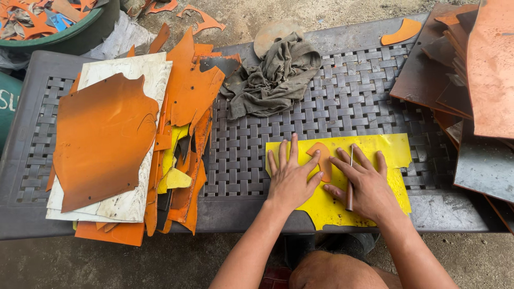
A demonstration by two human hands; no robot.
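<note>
A yellow leather sheet [369, 152] lies flat on the dark woven table [251, 155]. A small orange pattern piece [323, 155] rests on the sheet. My left hand [290, 174] lies flat with spread fingers, pressing the sheet and the left edge of the pattern piece. My right hand [364, 184] presses the pattern's right edge and grips a thin tool with a brown handle [350, 184], its metal tip pointing away from me beside the pattern.
A pile of orange, white and yellow leather pieces [107, 144] covers the table's left side. A crumpled grey rag [276, 75] lies at the back middle. Brown leather sheets [471, 64] are stacked at right. A green tub of scraps [59, 21] stands at the far left.
</note>
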